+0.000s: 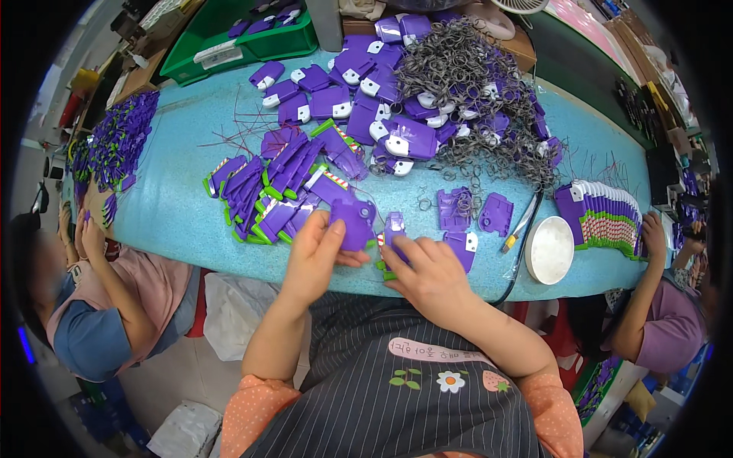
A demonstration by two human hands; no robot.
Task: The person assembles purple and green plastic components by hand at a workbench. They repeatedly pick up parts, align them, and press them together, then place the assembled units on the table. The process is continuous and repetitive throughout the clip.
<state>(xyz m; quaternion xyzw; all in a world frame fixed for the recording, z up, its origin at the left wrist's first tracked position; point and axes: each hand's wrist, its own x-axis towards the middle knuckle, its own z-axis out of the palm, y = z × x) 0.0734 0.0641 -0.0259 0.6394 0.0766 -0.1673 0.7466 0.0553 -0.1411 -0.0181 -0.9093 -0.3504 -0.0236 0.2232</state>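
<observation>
My left hand (314, 258) is closed on a flat purple plastic housing piece (352, 223), held tilted just above the table with a small round hole near its top. Close beside it, my right hand (432, 276) has its fingertips curled over a slim purple and green plastic piece (394, 226) with a striped edge, near the table's front edge. Partly covered by the right hand lies a purple piece with a white end (463, 249). Behind it are a purple housing half (453, 208) and a smaller purple plate (496, 214).
A heap of purple and green pieces (286, 175) lies left of centre. Purple-white housings (366, 84) and a tangle of grey wire rings (473, 76) spread behind. A white bowl (550, 250), a yellow-handled tool (510, 243) and a row of assembled pieces (599, 217) sit right. Co-workers sit at both sides.
</observation>
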